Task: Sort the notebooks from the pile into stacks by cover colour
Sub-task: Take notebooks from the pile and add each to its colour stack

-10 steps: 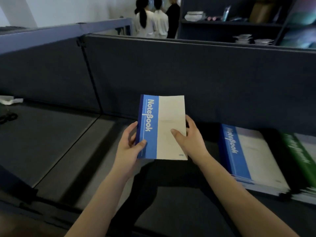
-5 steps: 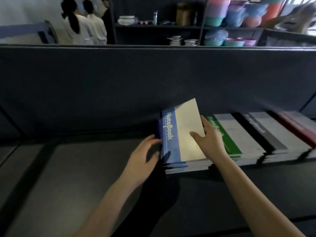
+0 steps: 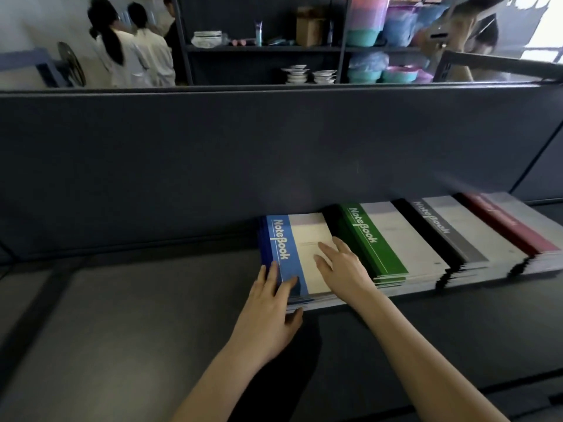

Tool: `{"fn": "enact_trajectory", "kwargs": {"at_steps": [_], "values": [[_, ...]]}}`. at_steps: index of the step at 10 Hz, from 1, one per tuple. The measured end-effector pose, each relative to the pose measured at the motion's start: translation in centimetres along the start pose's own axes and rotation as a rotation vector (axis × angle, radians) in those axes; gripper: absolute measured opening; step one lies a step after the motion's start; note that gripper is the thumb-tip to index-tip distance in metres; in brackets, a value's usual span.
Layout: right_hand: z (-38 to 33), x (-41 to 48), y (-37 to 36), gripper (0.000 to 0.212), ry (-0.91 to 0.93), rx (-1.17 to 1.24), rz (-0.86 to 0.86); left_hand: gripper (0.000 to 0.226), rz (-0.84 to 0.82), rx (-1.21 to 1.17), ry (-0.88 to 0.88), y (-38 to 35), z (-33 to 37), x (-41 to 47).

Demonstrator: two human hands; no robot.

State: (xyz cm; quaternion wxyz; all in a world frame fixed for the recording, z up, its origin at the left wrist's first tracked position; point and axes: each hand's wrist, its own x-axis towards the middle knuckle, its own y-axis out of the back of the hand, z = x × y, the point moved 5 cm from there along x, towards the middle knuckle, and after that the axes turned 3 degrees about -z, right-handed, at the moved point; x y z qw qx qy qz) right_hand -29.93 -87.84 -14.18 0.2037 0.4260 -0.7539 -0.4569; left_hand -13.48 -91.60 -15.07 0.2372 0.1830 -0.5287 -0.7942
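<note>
A blue-spined notebook [image 3: 301,239] lies flat on top of the blue stack [image 3: 316,304] against the partition. My left hand [image 3: 271,303] rests on the stack's near left corner, fingers straight on the blue spine. Flat on the cream cover lies my right hand [image 3: 341,263], fingers spread. To the right stand a green stack [image 3: 374,239], a black and grey stack [image 3: 441,229] and a red stack [image 3: 511,223], side by side.
The dark grey desk [image 3: 122,324] stretches to the left and front of the stacks. A dark partition wall [image 3: 243,162] stands right behind them. Beyond it are shelves with bowls and tubs [image 3: 365,41] and several people [image 3: 131,47].
The blue notebook was held up in both hands, then lowered to the right onto the blue stack. It now lies flat and both hands have let go of their grip.
</note>
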Motion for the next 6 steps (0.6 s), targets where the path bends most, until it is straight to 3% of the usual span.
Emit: {"fn": "enact_trajectory", "kwargs": {"at_steps": [2, 5, 6], "values": [[-0.1, 0.3, -0.2, 0.056, 0.011, 0.008, -0.028, 0.059, 0.071, -0.447, 0.089, 1.4, 0.2, 0.0], [-0.4, -0.6, 0.1, 0.068, 0.049, -0.033, -0.137, 0.072, 0.087, -0.422, 0.132, 0.3, 1.3, 1.2], [-0.8, -2.1, 2.0, 0.064, 0.156, 0.048, -0.059, 0.07, 0.145, -0.444, 0.211, 0.8, 0.0, 1.0]]}}
